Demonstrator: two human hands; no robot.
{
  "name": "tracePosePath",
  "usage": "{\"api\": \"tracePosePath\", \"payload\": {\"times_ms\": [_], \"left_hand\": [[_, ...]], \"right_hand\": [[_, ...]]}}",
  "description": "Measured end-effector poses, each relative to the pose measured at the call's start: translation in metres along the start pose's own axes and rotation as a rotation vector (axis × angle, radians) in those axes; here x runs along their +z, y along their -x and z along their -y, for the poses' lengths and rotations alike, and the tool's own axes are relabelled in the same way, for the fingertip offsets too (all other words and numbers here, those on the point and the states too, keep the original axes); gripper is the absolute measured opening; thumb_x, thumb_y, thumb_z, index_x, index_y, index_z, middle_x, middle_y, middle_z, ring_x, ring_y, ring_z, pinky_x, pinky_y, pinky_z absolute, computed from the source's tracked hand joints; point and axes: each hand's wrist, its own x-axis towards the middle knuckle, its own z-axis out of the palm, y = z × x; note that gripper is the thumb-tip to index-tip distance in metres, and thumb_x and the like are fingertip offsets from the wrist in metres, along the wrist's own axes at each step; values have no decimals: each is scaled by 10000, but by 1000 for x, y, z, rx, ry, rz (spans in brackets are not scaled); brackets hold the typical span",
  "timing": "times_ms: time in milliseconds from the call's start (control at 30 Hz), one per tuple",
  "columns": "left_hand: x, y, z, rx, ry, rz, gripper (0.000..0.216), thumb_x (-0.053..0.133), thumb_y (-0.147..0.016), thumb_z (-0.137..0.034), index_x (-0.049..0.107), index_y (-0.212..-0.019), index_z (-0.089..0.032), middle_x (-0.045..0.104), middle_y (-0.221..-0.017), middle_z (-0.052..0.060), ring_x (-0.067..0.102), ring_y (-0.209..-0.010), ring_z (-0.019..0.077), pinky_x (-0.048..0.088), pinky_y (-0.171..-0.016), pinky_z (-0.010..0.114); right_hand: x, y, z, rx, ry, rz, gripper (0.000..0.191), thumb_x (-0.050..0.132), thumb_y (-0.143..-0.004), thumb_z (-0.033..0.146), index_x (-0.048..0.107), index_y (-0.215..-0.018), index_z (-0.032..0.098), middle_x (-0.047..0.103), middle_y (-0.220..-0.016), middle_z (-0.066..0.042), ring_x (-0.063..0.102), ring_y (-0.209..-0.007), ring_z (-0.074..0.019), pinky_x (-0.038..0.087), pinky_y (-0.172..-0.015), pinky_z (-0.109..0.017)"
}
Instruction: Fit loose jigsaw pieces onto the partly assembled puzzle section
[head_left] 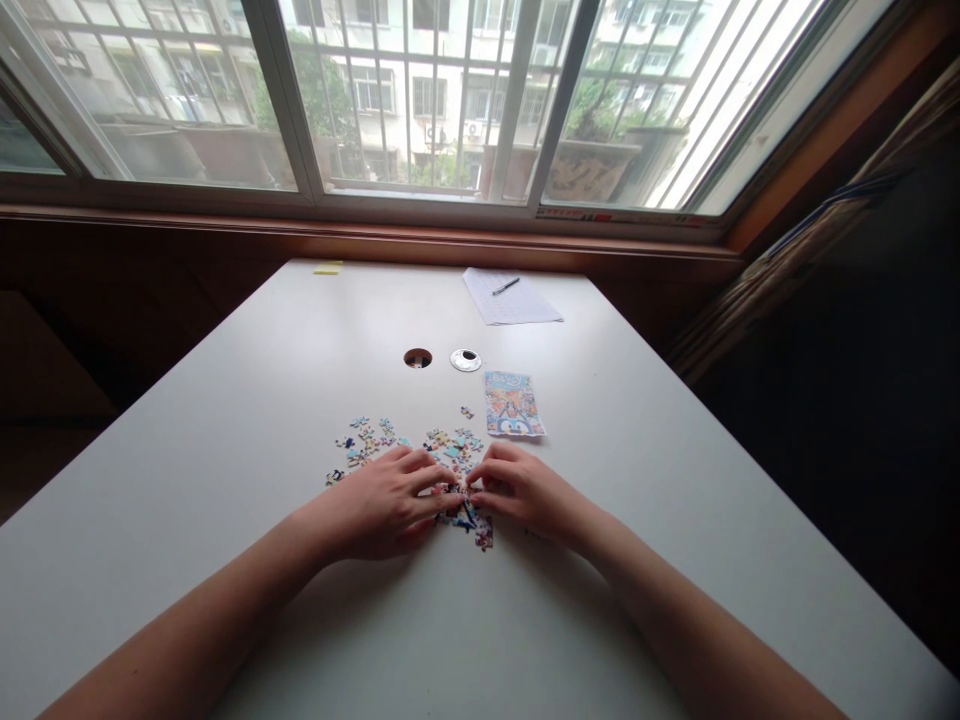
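On the white table, a small joined section of jigsaw puzzle (pixel 466 515) lies between my two hands, partly covered by fingertips. My left hand (pixel 396 495) rests over its left side, fingers stretched out and slightly apart, tips touching the pieces. From the other side, my right hand (pixel 517 485) bends its fingers in, thumb and fingertips pinched at the section's upper right edge on what looks like a puzzle piece, mostly hidden. Loose puzzle pieces (pixel 456 445) are scattered just beyond the hands, and more loose pieces (pixel 364 440) lie above my left hand.
A printed picture sheet (pixel 514 404) lies beyond my right hand. Farther back are a round cable hole (pixel 418 358), a silvery round cover (pixel 466 360), papers (pixel 525 300) with a pen (pixel 506 286), and yellow sticky notes (pixel 328 268). A barred window rises behind the table.
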Motion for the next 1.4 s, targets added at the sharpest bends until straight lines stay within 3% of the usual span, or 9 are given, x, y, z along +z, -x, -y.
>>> {"api": "tracePosePath", "payload": {"times_ms": [433,967,1400], "left_hand": [[-5,1,0,-21,20,-4,479,587,-942,-262,504,-1413,-288,598,-1319,61,540,-1105,253,432,-996,425],[-5,1,1,-23,38,8,522,573,-945,-252,465,-1455,-290,600,-1300,67,534,-1094,255,431,-994,429],[-4,1,2,-28,67,11,483,584,-928,-235,512,-1404,-275,626,-1254,63,540,-1081,248,441,-972,411]], "right_hand": [[-13,5,-15,-116,94,-41,155,640,-949,216,737,-1069,208,636,-916,-65,615,-817,-170,521,-742,-301],[-10,9,-7,-184,191,32,280,640,-973,297,733,-1228,368,600,-904,-42,552,-780,-146,469,-707,-265],[-15,11,-7,-179,197,60,296,616,-973,261,720,-1247,298,638,-934,-62,588,-799,-163,495,-739,-296]]}}
